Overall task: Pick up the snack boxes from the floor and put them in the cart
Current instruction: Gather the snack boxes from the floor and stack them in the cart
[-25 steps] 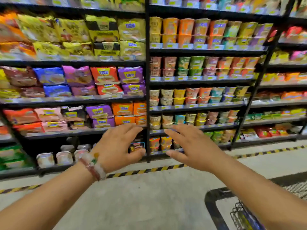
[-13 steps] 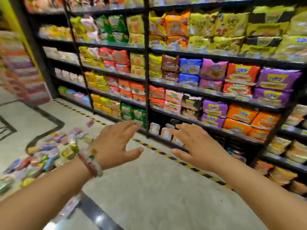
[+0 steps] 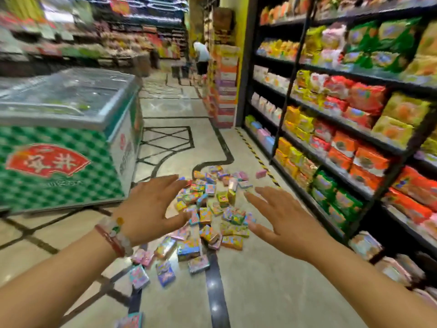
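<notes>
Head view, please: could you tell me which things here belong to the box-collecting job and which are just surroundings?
Part of the job:
- snack boxes scattered on the floor
- left hand, open, empty
- right hand, open, empty

Just surroundings:
- chest freezer on the left
- shelves of packets on the right
- bracelet on the left wrist

The cart is not in view.

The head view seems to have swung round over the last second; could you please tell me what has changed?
The view turned left, from the noodle shelves to down the aisle. The pile of snack boxes on the floor now lies ahead between the hands, a chest freezer stands to the left, and the cart has left the frame. Nothing was grasped or released. The left hand and right hand stay outstretched, open and empty.
</notes>
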A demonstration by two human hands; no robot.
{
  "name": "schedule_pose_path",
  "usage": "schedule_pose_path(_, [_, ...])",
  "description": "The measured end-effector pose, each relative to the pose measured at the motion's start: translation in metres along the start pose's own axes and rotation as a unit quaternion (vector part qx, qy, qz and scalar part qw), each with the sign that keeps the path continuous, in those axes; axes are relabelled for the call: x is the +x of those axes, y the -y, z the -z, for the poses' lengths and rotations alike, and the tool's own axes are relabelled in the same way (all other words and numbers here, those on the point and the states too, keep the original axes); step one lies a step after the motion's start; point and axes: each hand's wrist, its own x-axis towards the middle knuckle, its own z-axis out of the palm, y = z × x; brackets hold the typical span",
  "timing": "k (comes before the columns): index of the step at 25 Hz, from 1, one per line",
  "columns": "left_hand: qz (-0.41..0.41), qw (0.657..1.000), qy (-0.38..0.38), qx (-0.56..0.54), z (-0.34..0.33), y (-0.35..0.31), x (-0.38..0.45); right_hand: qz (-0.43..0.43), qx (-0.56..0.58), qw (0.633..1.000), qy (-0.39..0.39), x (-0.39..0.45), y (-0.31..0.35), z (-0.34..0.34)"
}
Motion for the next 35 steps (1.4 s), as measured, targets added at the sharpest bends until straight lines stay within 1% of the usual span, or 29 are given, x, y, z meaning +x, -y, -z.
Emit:
schedule_pose_path(3, [0.077, 0.996, -0.006, 0.035, -0.01, 0.04, -0.004, 0.065, 0.001, 0.998, -0.027, 0.064, 0.005, -0.032])
schedule_pose_path(6, [0.174, 0.985, -0.001, 0.0, -0.018, 0.073, -0.02, 0.126, 0.023, 0.991, -0.03, 0.12, 0.023, -0.064])
schedule_pose_path(8, [0.214, 0.977, -0.008, 0.016, -0.027, 0.098, -0.039, 0.156, 0.051, 0.986, -0.024, 0.152, 0.044, -0.085])
schedule_pose_path(10, [0.242, 0.969, -0.004, 0.042, -0.034, 0.129, -0.058, 0.184, 0.062, 0.981, -0.013, 0.187, 0.07, -0.11])
schedule_pose_path(13, [0.311, 0.949, 0.042, 0.01, -0.043, 0.184, -0.078, 0.197, 0.076, 0.977, 0.039, 0.236, 0.113, -0.139])
schedule_pose_path(16, [0.315, 0.948, 0.04, 0.015, -0.054, 0.253, -0.091, 0.188, 0.111, 0.972, 0.087, 0.284, 0.159, -0.168])
schedule_pose_path(18, [0.309, 0.949, 0.039, 0.046, -0.059, 0.299, -0.095, 0.182, 0.126, 0.973, 0.061, 0.311, 0.187, -0.187])
schedule_pose_path(21, [0.301, 0.949, 0.069, 0.065, -0.073, 0.357, -0.095, 0.171, 0.132, 0.974, 0.075, 0.349, 0.226, -0.209])
schedule_pose_path(23, [0.298, 0.95, 0.076, 0.061, -0.09, 0.386, -0.092, 0.17, 0.14, 0.974, 0.06, 0.37, 0.241, -0.23])
schedule_pose_path(24, [0.296, 0.95, 0.077, 0.055, -0.104, 0.401, -0.09, 0.163, 0.151, 0.973, 0.066, 0.379, 0.245, -0.248])
schedule_pose_path(27, [0.299, 0.95, 0.076, 0.051, -0.166, 0.436, -0.088, 0.134, 0.187, 0.969, 0.093, 0.405, 0.252, -0.318])
schedule_pose_path(29, [0.296, 0.951, 0.082, 0.045, -0.236, 0.457, -0.093, 0.111, 0.203, 0.964, 0.128, 0.418, 0.256, -0.393])
schedule_pose_path(32, [0.294, 0.952, 0.085, 0.029, -0.378, 0.481, -0.112, 0.101, 0.204, 0.961, 0.158, 0.416, 0.263, -0.535])
schedule_pose_path(33, [0.287, 0.954, 0.084, 0.019, -0.432, 0.486, -0.121, 0.094, 0.21, 0.955, 0.187, 0.411, 0.264, -0.586])
schedule_pose_path(35, [0.278, 0.954, 0.109, -0.008, -0.554, 0.494, -0.141, 0.086, 0.235, 0.931, 0.268, 0.396, 0.262, -0.696])
